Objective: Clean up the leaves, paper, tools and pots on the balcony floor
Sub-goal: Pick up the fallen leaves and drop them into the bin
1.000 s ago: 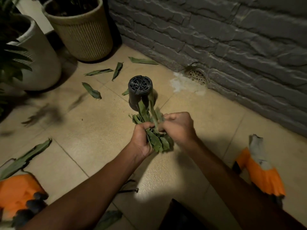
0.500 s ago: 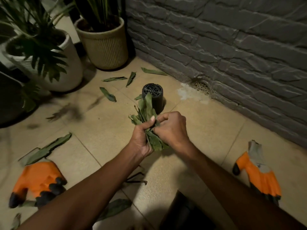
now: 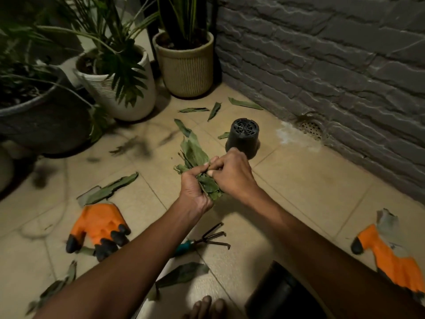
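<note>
A bunch of green leaves (image 3: 195,155) is held above the tiled floor. My left hand (image 3: 194,188) grips the bunch from the left, and my right hand (image 3: 232,174) pinches it from the right. Just behind my hands a small black pot (image 3: 243,137) lies upside down. Loose leaves lie near the wall (image 3: 245,103), on the left (image 3: 112,188) and close to me (image 3: 184,273). A hand rake (image 3: 208,239) with a teal handle lies under my left forearm. One orange glove (image 3: 99,225) lies at the left, another orange glove (image 3: 388,256) at the right.
Three potted plants stand at the back left: a beige ribbed pot (image 3: 187,65), a white pot (image 3: 122,93) and a dark pot (image 3: 43,118). A grey stone wall (image 3: 333,65) with a floor drain (image 3: 311,127) runs along the right. A dark container (image 3: 282,293) and my toes (image 3: 204,307) are at the bottom.
The view has lifted and widened, so more plants, the rake and both gloves show. My hands with the leaf bunch have shifted left, off the black pot.
</note>
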